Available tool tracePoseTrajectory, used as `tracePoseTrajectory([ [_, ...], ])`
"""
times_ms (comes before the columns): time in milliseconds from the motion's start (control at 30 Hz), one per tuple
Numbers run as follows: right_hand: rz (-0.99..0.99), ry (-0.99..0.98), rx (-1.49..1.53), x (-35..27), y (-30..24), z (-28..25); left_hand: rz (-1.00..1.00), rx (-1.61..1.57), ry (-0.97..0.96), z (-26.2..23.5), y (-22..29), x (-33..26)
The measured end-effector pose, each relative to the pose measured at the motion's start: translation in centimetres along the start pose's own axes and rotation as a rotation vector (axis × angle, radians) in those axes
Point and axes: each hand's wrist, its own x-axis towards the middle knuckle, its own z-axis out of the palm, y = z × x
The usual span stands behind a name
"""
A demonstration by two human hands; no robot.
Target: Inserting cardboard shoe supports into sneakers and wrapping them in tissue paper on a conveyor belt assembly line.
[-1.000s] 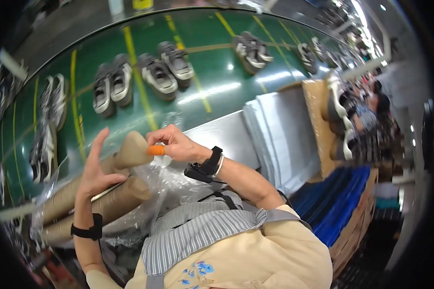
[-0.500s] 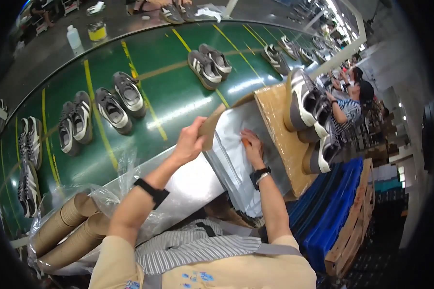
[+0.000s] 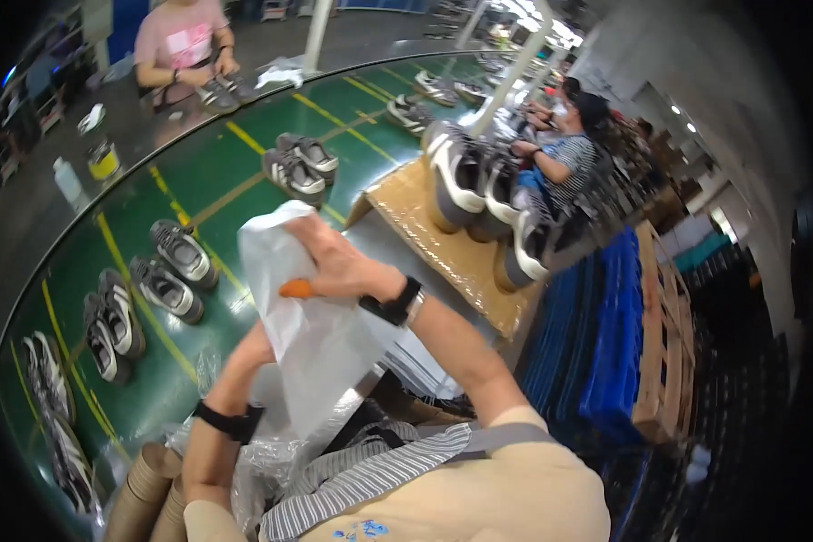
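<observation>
Above the green conveyor (image 3: 244, 172), the right hand (image 3: 339, 266) grips a crumpled white bag (image 3: 316, 343).

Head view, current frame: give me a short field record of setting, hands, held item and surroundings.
setting: curved green conveyor belt carrying pairs of grey sneakers
right hand: grips the top of a translucent white plastic bag; orange-tipped finger showing
left hand: hidden behind the bag; only the forearm with a black wristband shows
nearby: brown cardboard tubes at lower left; tan board with black-and-white shoes
others: people working across and along the belt
</observation>
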Motion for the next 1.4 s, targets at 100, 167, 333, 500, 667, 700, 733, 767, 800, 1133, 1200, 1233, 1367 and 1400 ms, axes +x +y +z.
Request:
tracePoseTrajectory([
  [100,-0.236,-0.102,-0.456,3.6,-0.7,-0.6,0.006,0.876,-0.924,-0.5,0.3,-2.7],
  [167,-0.078,0.267,-0.286,4.1,-1.6,1.3,-0.116,0.876,-0.782,4.0,4.0,-4.6],
  [333,0.024,0.449,0.142,3.3,-8.9,6.7,0.133,-0.942,0.065,3.8,-0.4,-5.9],
  [500,0.174,0.772,0.564,0.2,-14.6,7.9,0.078,-0.99,0.638,-2.3,7.3,-5.9],
  [667,-0.152,0.545,0.159,0.0,-14.8,8.0,0.165,0.047,0.607,-3.8,6.6,-8.3],
  [700,-0.297,0.581,0.056,0.6,-15.9,7.1,0.134,0.064,0.608,-3.7,5.7,-8.7],
  [733,-0.35,0.538,0.004,0.6,-14.3,8.2,0.088,-0.094,0.61,-3.6,4.3,-9.1],
  [767,-0.399,0.494,-0.045,0.6,-12.9,9.6,0.039,-0.252,0.617,-3.5,3.2,-9.9],
  [800,-0.37,0.528,-0.044,1.2,-12.8,9.6,-0.071,0.113,0.608,-2.3,3.1,-10.6],
  [1133,-0.013,0.205,0.108,3.3,-7.5,17.5,-0.096,-0.142,0.522,-9.1,3.2,-12.8],
  [1200,0.115,0.077,0.138,2.1,-6.8,17.4,-0.026,-0.229,0.606,-10.7,5.3,-12.3],
  [1233,0.218,0.017,0.291,1.6,-6.4,17.8,0.021,-0.335,0.626,-11.4,5.8,-12.3],
  [1367,0.278,-0.009,0.235,3.3,-5.5,19.8,-0.22,-0.139,0.422,-18.4,6.2,-13.7],
  [1400,0.355,-0.043,0.225,3.4,-4.6,19.9,-0.298,-0.067,0.467,-21.3,5.1,-14.2],
])
